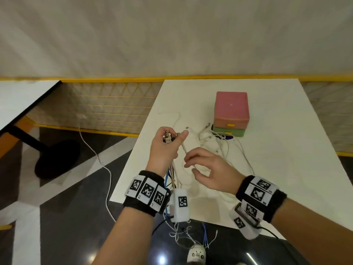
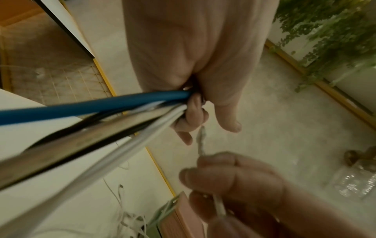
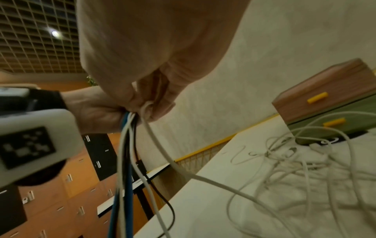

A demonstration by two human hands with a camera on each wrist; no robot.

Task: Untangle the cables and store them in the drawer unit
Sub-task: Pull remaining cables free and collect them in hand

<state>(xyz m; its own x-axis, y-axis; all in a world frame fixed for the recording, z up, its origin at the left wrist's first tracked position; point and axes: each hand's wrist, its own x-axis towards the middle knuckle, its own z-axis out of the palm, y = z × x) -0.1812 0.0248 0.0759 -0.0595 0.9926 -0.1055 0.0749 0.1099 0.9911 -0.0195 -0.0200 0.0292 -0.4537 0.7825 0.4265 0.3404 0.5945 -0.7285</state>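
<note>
Our left hand (image 1: 164,148) grips the gathered cable ends (image 1: 169,139); our right hand (image 1: 208,169) pinches 1 thin white cable (image 1: 185,149) running lengthwise just below it.

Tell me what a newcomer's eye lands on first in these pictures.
First, the left hand gripping a bundle of cables with USB plugs sticking out above the table's near-left edge, while the right hand pinches one white cable beside it. Next, the pink-and-green drawer unit farther back, a white tangle lying before it.
</note>
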